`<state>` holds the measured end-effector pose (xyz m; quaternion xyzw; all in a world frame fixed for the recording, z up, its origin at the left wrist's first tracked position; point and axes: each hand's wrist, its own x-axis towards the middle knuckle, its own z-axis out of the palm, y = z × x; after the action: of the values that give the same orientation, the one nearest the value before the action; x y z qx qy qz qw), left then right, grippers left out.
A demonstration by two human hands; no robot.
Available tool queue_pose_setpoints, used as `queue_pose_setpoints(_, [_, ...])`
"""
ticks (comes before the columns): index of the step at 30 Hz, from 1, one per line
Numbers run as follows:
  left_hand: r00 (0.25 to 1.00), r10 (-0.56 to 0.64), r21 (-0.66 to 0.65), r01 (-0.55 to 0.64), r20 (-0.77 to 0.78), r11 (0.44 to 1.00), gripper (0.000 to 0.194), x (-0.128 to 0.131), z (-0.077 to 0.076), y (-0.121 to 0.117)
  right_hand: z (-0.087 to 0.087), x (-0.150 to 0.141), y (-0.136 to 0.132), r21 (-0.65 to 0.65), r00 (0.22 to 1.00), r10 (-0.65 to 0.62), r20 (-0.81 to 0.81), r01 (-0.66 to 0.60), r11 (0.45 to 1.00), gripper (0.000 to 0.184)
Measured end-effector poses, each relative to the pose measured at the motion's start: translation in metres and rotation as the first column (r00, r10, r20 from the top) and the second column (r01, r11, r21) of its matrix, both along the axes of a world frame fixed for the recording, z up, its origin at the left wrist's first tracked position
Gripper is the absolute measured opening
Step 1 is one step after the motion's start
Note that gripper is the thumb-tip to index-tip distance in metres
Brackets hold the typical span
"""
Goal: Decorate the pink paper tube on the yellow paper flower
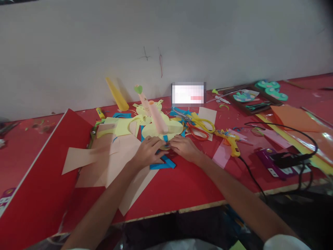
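Note:
My left hand (148, 151) and my right hand (184, 147) meet at the middle of the red table (182, 189), fingers curled and pressed together over a small blue paper piece (164, 162). The fingertips pinch something small between them near a blue strip (165, 138). Just behind my hands stands a yellow foam shape (162, 129) with a pink roll (157, 117) rising from it.
Peach paper sheets (114, 156) lie left of my hands. Scissors with yellow and orange handles (199, 126) and a yellow glue gun (232, 142) with a black cord (286, 129) lie to the right. A yellow tube (117, 93) leans on the wall. Foam crafts (270, 88) sit far right.

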<state>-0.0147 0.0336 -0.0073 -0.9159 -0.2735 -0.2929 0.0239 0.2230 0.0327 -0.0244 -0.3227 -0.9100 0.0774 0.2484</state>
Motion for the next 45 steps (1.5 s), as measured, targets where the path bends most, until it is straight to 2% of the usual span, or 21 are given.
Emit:
queue_pose_setpoints(1, [1.0,-0.014,0.033,0.014,-0.012,0.999,0.012,0.003,-0.002,0.0,0.0,-0.001,0.0,-0.002,1.0,-0.005,0.011,0.005,1.0,0.025])
queue_pose_setpoints(3, [0.999,-0.019,0.074,0.021,-0.036,0.997,0.014,0.008,-0.004,-0.001,0.001,-0.002,0.0,-0.007,0.999,-0.016,0.036,0.016,1.0,0.025])
queue_pose_setpoints(7, [0.999,-0.008,0.062,0.011,-0.05,0.998,0.017,0.009,-0.006,-0.002,0.006,0.001,-0.005,-0.056,0.998,-0.067,0.021,0.068,0.996,0.019])
queue_pose_setpoints(10, [0.998,-0.034,0.083,0.038,-0.055,0.996,0.017,0.007,-0.005,-0.002,0.015,0.015,-0.015,-0.063,0.981,-0.192,0.02,0.193,0.979,0.028])
queue_pose_setpoints(13, [0.998,-0.038,0.121,0.044,-0.055,0.992,0.016,0.007,-0.002,-0.003,0.028,0.044,-0.031,-0.055,0.925,-0.372,0.077,0.376,0.925,0.017])
queue_pose_setpoints(14, [0.998,-0.036,0.128,0.043,-0.051,0.991,0.015,0.007,-0.001,-0.003,0.033,0.056,-0.036,-0.062,0.881,-0.462,0.101,0.469,0.881,0.017])
queue_pose_setpoints(16, [0.998,-0.042,0.138,0.048,-0.048,0.989,0.015,0.008,0.0,-0.003,0.041,0.08,-0.047,-0.055,0.75,-0.635,0.185,0.653,0.755,0.019])
queue_pose_setpoints(19, [0.998,-0.044,0.138,0.05,-0.051,0.989,0.014,0.009,0.001,-0.002,0.049,0.113,-0.062,0.026,0.506,-0.79,0.346,0.836,0.548,0.029])
queue_pose_setpoints(21, [0.998,-0.038,0.13,0.044,-0.046,0.99,0.012,0.009,0.001,-0.001,0.049,0.128,-0.07,0.079,0.334,-0.847,0.414,0.913,0.399,0.046])
queue_pose_setpoints(22, [0.999,-0.035,0.125,0.04,-0.041,0.991,0.011,0.01,0.001,0.0,0.049,0.134,-0.073,0.078,0.272,-0.856,0.44,0.938,0.338,0.054])
queue_pose_setpoints(24, [0.999,-0.03,0.111,0.033,-0.028,0.993,0.01,0.01,0.001,0.0,0.047,0.14,-0.076,0.022,0.218,-0.841,0.494,0.965,0.263,0.062])
queue_pose_setpoints(28, [0.999,-0.037,0.101,0.037,0.0,0.994,0.01,0.01,0.003,0.002,0.042,0.143,-0.074,-0.101,0.23,-0.8,0.554,0.973,0.209,0.056])
queue_pose_setpoints(33, [0.999,-0.038,0.089,0.036,0.019,0.995,0.009,0.011,0.007,0.002,0.037,0.15,-0.072,-0.164,0.207,-0.841,0.5,0.976,0.143,0.038])
queue_pose_setpoints(39, [0.999,-0.043,0.111,0.042,0.004,0.993,0.008,0.01,0.005,0.003,0.033,0.16,-0.08,-0.233,0.241,-0.909,0.341,0.958,0.167,0.04])
queue_pose_setpoints(42, [0.999,-0.032,0.11,0.032,-0.006,0.993,0.007,0.009,0.003,0.004,0.029,0.163,-0.087,-0.177,0.203,-0.945,0.255,0.971,0.161,0.042])
queue_pose_setpoints(45, [1.0,-0.029,0.11,0.028,0.0,0.993,0.006,0.009,0.003,0.003,0.027,0.167,-0.089,-0.15,0.146,-0.979,0.141,0.981,0.125,0.045])
